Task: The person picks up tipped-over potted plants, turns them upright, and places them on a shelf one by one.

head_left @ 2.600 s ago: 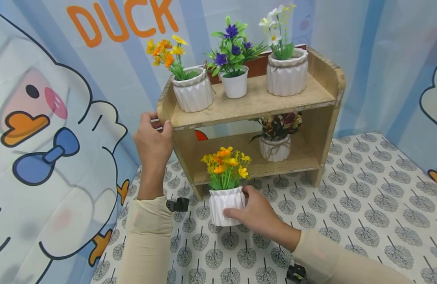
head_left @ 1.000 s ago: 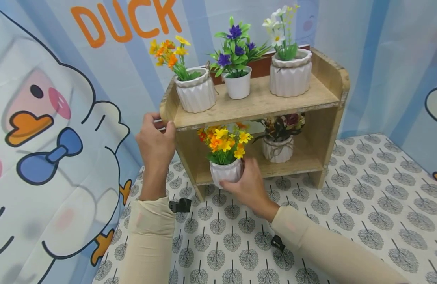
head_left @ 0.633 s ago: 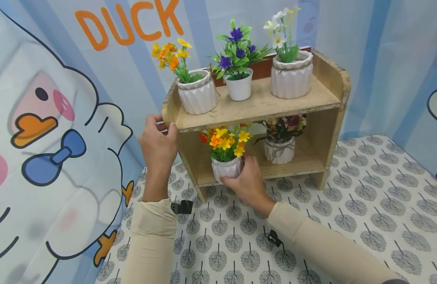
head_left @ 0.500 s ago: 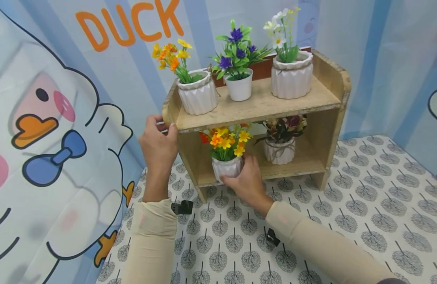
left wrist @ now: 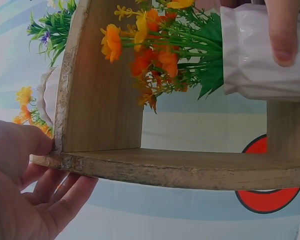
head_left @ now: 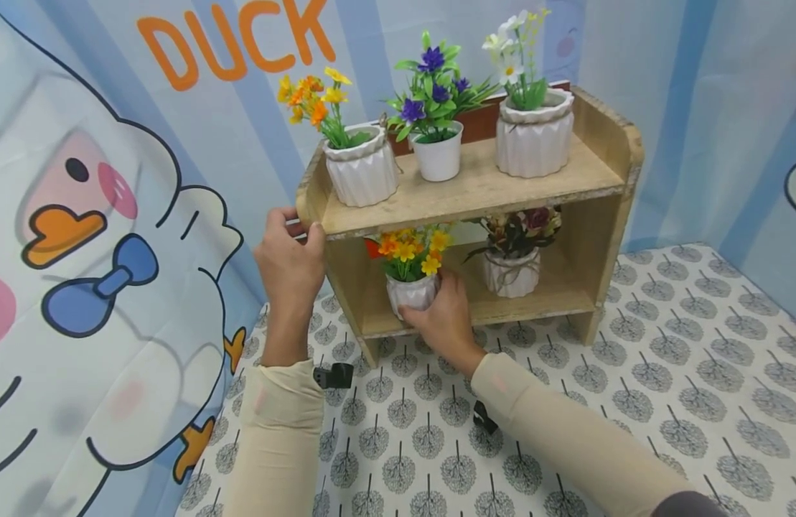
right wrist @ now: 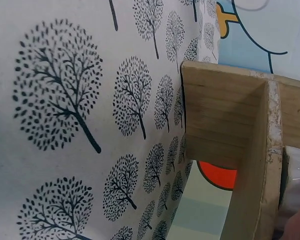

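Note:
My right hand (head_left: 441,319) holds a white ribbed flower pot (head_left: 412,293) with orange and yellow artificial flowers (head_left: 410,248). The pot is at the front left of the lower shelf (head_left: 501,312), partly inside it. In the left wrist view the thumb (left wrist: 283,47) lies along the pot's side; whether its base touches the shelf I cannot tell. My left hand (head_left: 289,262) grips the left side of the wooden shelf unit (head_left: 469,205) near the top board, thumb in front and fingers around the outer edge. Only a fingertip and a bit of pot show in the right wrist view.
On the top shelf stand an orange-flowered pot (head_left: 362,172), a purple-flowered pot (head_left: 439,154) and a white-flowered pot (head_left: 535,140). A twine-tied pot of dried-looking flowers (head_left: 510,273) sits on the lower shelf's right. A tree-print cloth (head_left: 436,467) lies underneath; a duck-print curtain (head_left: 100,287) hangs behind.
My right hand has carried the flower pot up from in front of the unit and then back into the lower shelf. The left hand keeps its grip on the unit's side.

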A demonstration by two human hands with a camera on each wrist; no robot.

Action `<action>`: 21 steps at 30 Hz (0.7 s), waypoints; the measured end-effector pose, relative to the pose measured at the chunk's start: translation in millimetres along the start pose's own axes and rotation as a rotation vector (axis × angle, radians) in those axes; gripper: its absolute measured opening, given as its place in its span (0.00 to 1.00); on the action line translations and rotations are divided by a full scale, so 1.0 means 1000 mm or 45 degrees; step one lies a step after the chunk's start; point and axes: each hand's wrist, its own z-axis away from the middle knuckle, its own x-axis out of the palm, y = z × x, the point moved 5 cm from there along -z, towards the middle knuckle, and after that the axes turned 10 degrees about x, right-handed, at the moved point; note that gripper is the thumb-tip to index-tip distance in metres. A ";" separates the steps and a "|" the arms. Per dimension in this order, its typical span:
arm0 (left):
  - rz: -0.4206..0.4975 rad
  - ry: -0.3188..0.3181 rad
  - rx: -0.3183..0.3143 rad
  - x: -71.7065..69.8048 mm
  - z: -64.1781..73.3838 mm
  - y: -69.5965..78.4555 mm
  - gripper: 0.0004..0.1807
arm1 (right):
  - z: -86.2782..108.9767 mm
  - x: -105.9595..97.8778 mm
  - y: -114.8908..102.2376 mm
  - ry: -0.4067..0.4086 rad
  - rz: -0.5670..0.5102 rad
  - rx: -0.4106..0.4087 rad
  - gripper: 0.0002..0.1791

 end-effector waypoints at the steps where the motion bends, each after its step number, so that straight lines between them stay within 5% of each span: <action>1: -0.001 -0.004 -0.006 0.000 0.000 0.000 0.18 | -0.002 0.001 0.000 0.003 -0.001 0.002 0.51; 21: 0.018 -0.014 -0.031 -0.001 0.000 0.000 0.18 | -0.026 0.009 0.003 -0.040 -0.008 0.098 0.52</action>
